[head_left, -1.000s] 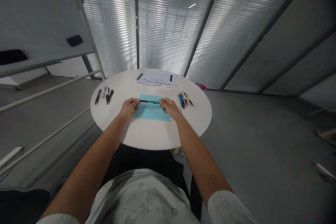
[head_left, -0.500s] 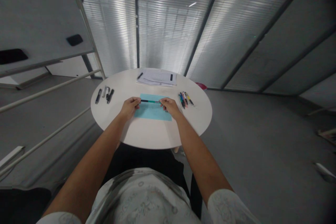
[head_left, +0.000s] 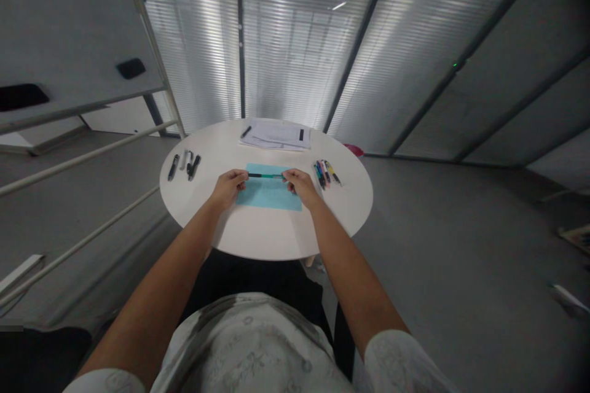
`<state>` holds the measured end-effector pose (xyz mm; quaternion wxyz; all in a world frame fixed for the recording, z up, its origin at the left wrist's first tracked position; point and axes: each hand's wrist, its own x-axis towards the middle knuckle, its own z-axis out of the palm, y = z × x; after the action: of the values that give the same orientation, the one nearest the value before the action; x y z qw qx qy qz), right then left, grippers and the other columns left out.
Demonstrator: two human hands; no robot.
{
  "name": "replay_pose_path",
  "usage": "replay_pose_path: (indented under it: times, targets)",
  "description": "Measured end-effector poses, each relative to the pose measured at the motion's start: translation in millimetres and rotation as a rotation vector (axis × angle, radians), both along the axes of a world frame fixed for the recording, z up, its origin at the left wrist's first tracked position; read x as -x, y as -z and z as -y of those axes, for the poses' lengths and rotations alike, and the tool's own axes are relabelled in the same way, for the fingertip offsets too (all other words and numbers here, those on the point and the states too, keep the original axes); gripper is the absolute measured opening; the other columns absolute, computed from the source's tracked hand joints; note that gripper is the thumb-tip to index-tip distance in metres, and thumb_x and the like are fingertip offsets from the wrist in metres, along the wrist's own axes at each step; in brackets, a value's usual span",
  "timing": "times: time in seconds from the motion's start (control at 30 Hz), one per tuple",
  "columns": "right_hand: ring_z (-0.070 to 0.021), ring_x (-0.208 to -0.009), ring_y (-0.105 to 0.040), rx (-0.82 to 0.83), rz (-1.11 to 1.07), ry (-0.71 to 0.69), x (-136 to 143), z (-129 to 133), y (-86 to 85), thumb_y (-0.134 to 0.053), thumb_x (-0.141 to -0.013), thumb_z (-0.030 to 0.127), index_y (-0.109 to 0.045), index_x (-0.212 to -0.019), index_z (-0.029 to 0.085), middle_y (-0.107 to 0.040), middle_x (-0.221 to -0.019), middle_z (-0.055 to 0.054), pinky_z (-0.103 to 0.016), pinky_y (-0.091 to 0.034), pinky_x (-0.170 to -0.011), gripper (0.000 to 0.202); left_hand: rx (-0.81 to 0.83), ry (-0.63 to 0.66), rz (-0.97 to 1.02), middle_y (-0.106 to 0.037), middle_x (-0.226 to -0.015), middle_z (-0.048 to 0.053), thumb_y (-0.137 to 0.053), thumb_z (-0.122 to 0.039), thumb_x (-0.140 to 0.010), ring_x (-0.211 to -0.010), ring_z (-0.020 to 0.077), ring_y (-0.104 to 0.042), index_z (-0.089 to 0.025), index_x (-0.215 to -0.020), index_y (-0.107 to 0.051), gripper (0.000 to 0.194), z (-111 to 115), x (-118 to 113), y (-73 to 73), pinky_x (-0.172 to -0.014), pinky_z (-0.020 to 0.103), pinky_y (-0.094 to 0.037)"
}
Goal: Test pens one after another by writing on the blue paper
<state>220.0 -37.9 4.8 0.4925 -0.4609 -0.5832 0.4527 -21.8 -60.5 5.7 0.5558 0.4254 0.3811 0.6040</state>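
Holds a green-and-black pen [head_left: 266,176] lengthwise from left to right, over the far part of a blue sheet [head_left: 270,198]; pinched at the dark left end by the left grip [head_left: 229,188], closed between thumb and fingers; pinched at the right end by the right grip [head_left: 298,185], closed in the same manner; seemingly taken by the two ends to steady the barrel and leave most of the middle uncovered; lifted off the blue sheet or touching, cannot tell from this angle.

Has the blue sheet lying flat around the middle of the white counter [head_left: 258,236], between the two sides; probably placed there for easy reach by both hands, and perhaps as a plain backing for the pen.

Set well to the left: black and grey pens [head_left: 184,166], lying in a loose row; set to the right, just beyond the right grip: coloured pens [head_left: 326,173], bunched close together; apparently parted by colour, with a side for each group. Laid by the far edge: white papers [head_left: 276,142], with a dark pen [head_left: 246,132] on the left part; likely put that far to stay out of the way.
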Motion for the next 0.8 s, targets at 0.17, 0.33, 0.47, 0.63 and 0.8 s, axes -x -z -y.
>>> replay_pose_path:
  times: [0.17, 0.33, 0.47, 0.63, 0.8]
  targets:
    - [-0.0063, -0.046, -0.048, 0.009, -0.005, 0.014, 1.1, 0.2, -1.3, -0.066, -0.07, 0.051, -0.066, -0.08, 0.019, -0.066, -0.074, -0.001, -0.02, -0.03, -0.038, 0.033, -0.004, -0.004, -0.003, -0.061, -0.07, 0.002, -0.083, -0.031, -0.056, -0.052, 0.0074, -0.049, -0.014, -0.073, -0.067, 0.029, -0.8, 0.1, 1.1, -0.054, 0.025, -0.037]
    - [-0.0064, -0.046, -0.049, 0.029, -0.048, 0.041, 0.8, 2.9, -4.9, -0.067, -0.068, 0.05, -0.065, -0.08, 0.018, -0.068, -0.078, -0.002, -0.02, -0.03, -0.038, 0.034, -0.003, -0.002, 0.009, -0.061, -0.069, 0.002, -0.083, -0.029, -0.054, -0.053, 0.0075, -0.049, -0.013, -0.075, -0.068, 0.03, -1.3, 0.6, 2.5, -0.054, 0.024, -0.038]
    - [-0.0061, -0.046, -0.048, 0.038, -0.062, 0.05, 0.2, 1.9, -4.1, -0.069, -0.066, 0.048, -0.066, -0.085, 0.018, -0.068, -0.077, -0.002, -0.019, -0.032, -0.04, 0.035, 0.0, 0.0, 0.011, -0.061, -0.068, 0.002, -0.083, -0.029, -0.054, -0.054, 0.0083, -0.049, -0.014, -0.078, -0.068, 0.033, -1.1, 0.8, 2.2, -0.054, 0.024, -0.039]
    - [-0.0055, -0.045, -0.047, 0.011, -0.032, 0.032, -0.2, 0.3, -0.6, -0.068, -0.069, 0.05, -0.065, -0.081, 0.018, -0.067, -0.075, -0.002, -0.019, -0.03, -0.039, 0.034, -0.008, -0.002, 0.018, -0.059, -0.066, 0.001, -0.082, -0.036, -0.06, -0.053, 0.0084, -0.049, -0.014, -0.073, -0.067, 0.03, -1.4, -0.2, 2.5, -0.054, 0.025, -0.038]
    - [-0.0057, -0.045, -0.046, 0.02, -0.046, 0.016, -0.2, 0.2, 0.5, -0.069, -0.069, 0.051, -0.064, -0.082, 0.018, -0.061, -0.064, 0.002, -0.018, -0.03, -0.039, 0.036, 0.001, -0.009, 0.016, -0.058, -0.065, 0.0, -0.083, -0.034, -0.058, -0.053, 0.008, -0.049, -0.013, -0.074, -0.066, 0.031, -2.4, -0.5, 3.7, -0.053, 0.024, -0.038]
